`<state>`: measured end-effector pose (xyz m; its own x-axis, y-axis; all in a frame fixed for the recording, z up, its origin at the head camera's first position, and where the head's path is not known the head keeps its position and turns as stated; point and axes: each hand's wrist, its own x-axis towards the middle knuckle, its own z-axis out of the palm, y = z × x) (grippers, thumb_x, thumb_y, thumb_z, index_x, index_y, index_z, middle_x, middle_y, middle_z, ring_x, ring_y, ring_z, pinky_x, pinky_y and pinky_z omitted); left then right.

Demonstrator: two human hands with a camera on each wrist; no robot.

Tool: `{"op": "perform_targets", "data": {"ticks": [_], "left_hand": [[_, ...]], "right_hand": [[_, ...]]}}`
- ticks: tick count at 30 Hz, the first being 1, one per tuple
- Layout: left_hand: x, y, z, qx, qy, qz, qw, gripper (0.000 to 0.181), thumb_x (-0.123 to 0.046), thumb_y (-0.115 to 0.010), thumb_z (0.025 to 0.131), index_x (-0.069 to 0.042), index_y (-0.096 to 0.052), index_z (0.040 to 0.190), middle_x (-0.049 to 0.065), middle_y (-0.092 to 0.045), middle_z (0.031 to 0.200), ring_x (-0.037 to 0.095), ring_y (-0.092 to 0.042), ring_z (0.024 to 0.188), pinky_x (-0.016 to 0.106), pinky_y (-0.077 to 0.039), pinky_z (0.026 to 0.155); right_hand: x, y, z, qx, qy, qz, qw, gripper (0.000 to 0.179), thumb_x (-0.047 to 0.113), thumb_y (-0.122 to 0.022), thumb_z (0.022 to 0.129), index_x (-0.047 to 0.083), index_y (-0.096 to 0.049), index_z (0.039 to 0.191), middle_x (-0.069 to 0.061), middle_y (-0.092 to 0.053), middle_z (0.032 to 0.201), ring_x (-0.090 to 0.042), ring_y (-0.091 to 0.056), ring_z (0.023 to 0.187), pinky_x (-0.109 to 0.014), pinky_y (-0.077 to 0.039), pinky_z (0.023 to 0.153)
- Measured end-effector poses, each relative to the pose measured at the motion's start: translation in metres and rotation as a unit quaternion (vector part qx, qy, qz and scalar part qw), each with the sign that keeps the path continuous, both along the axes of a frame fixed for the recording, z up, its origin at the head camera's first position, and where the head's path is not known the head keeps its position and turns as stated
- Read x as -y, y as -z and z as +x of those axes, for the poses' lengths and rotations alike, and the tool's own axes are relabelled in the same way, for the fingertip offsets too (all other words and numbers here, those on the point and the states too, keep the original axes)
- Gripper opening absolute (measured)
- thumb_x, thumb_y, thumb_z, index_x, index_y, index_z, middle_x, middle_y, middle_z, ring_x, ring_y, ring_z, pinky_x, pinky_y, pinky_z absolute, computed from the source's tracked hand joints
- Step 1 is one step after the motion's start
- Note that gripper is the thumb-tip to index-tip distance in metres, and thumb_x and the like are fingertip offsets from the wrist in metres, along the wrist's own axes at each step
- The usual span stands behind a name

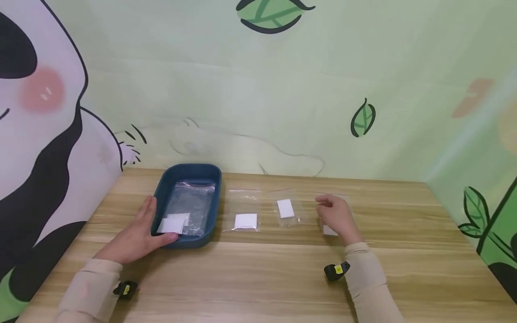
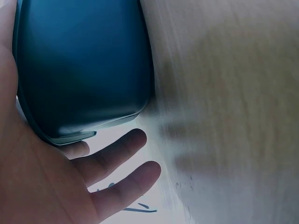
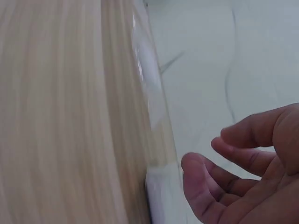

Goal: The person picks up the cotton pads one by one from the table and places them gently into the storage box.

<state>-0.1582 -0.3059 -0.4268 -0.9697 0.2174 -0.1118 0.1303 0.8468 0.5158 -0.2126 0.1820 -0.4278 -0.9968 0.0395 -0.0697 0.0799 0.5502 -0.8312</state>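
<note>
A dark blue tray [image 1: 218,197] stands at the left, holding clear zip bags [image 1: 194,202] with white rectangular pieces [image 1: 173,224]. My left hand [image 1: 139,235] rests against its near left corner, thumb over the rim and fingers extended along the wall; the left wrist view shows these spread fingers beside the tray [image 2: 84,60]. To the tray's right lie one clear bag with a white piece [image 1: 245,221] and another with a tilted white piece [image 1: 285,208]. My right hand [image 1: 337,217] hovers, fingers loosely bent and nothing between them, over a third bag [image 1: 330,230], partly hidden.
The wood-grain table [image 1: 266,273] ends at a green cartoon backdrop [image 1: 282,98] behind the bags. Small black devices with yellow labels sit at the left wrist [image 1: 126,290] and the right wrist [image 1: 337,271].
</note>
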Motion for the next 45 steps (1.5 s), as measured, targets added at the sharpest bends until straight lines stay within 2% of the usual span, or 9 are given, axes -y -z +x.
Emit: {"op": "perform_targets", "data": {"ticks": [7,14,18,24,28,33,38,42,45], "left_hand": [[0.001,-0.001,0.000,-0.001,0.001,0.006,1.0000,0.123,-0.061,-0.068,0.090,0.001,0.013,0.157,0.026,0.015,0.164,0.061,-0.021,0.139,0.070,-0.026,0.107],[0.001,-0.001,0.000,0.000,0.002,0.006,1.0000,0.122,-0.060,-0.067,0.090,0.001,0.014,0.157,0.025,0.017,0.164,0.061,-0.021,0.139,0.070,-0.027,0.107],[0.000,-0.002,0.000,0.000,0.002,0.005,1.0000,0.122,-0.061,-0.067,0.090,0.001,0.014,0.157,0.025,0.017,0.164,0.062,-0.022,0.139,0.070,-0.028,0.106],[0.000,-0.003,-0.002,0.000,0.000,0.001,1.0000,0.124,-0.063,-0.067,0.089,0.000,0.014,0.158,0.025,0.016,0.164,0.061,-0.020,0.140,0.070,-0.027,0.107],[0.000,-0.002,-0.004,0.001,0.000,0.001,1.0000,0.125,-0.064,-0.068,0.088,0.000,0.013,0.158,0.025,0.016,0.164,0.060,-0.017,0.141,0.070,-0.026,0.107],[0.000,0.000,-0.002,-0.002,0.003,0.008,1.0000,0.124,-0.062,-0.069,0.088,0.002,0.012,0.157,0.026,0.016,0.164,0.059,-0.016,0.142,0.070,-0.025,0.108],[-0.001,0.002,0.000,0.000,0.003,0.006,1.0000,0.124,-0.063,-0.068,0.088,0.002,0.012,0.157,0.026,0.016,0.164,0.060,-0.017,0.141,0.071,-0.025,0.107],[-0.001,0.001,-0.001,-0.001,0.004,0.004,1.0000,0.124,-0.063,-0.067,0.089,0.003,0.012,0.157,0.026,0.016,0.164,0.061,-0.018,0.140,0.070,-0.026,0.107],[-0.001,0.000,-0.001,0.000,0.004,0.005,1.0000,0.124,-0.063,-0.068,0.089,0.003,0.012,0.157,0.025,0.017,0.164,0.060,-0.018,0.141,0.070,-0.026,0.107]], "right_hand": [[-0.015,0.000,0.001,0.005,0.046,0.081,0.9956,0.039,-0.002,-0.047,0.092,-0.008,-0.061,0.128,-0.029,-0.060,0.123,-0.038,-0.058,0.104,-0.046,-0.050,0.082],[-0.024,0.000,0.002,0.015,0.056,0.127,0.9902,0.042,-0.006,-0.045,0.088,-0.011,-0.058,0.128,-0.033,-0.059,0.125,-0.040,-0.058,0.103,-0.050,-0.049,0.085],[-0.031,-0.001,0.004,0.030,0.070,0.188,0.9792,0.042,0.000,-0.052,0.090,-0.014,-0.056,0.129,-0.036,-0.057,0.127,-0.045,-0.057,0.104,-0.054,-0.048,0.086],[-0.038,-0.001,0.011,0.063,0.079,0.275,0.9563,0.036,0.015,-0.067,0.089,-0.018,-0.062,0.104,-0.031,-0.058,0.095,-0.043,-0.055,0.090,-0.053,-0.046,0.077],[-0.041,-0.004,0.013,0.085,0.071,0.296,0.9489,0.042,0.026,-0.068,0.092,-0.015,-0.064,0.097,-0.027,-0.056,0.090,-0.041,-0.053,0.087,-0.050,-0.045,0.074],[-0.044,-0.003,0.015,0.089,0.061,0.267,0.9577,0.035,0.023,-0.068,0.093,-0.011,-0.064,0.091,-0.019,-0.059,0.081,-0.032,-0.054,0.073,-0.041,-0.046,0.061],[-0.049,0.006,0.011,0.086,0.054,0.207,0.9729,0.024,0.018,-0.063,0.092,-0.005,-0.059,0.085,-0.016,-0.058,0.079,-0.029,-0.053,0.072,-0.040,-0.045,0.062],[-0.052,0.010,0.004,0.078,0.087,0.058,0.9914,0.019,0.018,-0.055,0.096,0.002,-0.053,0.086,-0.010,-0.054,0.081,-0.021,-0.051,0.071,-0.032,-0.047,0.059],[-0.052,0.010,0.001,0.069,0.110,-0.100,0.9865,0.017,0.013,-0.054,0.100,-0.004,-0.052,0.100,-0.007,-0.053,0.091,-0.014,-0.053,0.077,-0.026,-0.052,0.064]]}}
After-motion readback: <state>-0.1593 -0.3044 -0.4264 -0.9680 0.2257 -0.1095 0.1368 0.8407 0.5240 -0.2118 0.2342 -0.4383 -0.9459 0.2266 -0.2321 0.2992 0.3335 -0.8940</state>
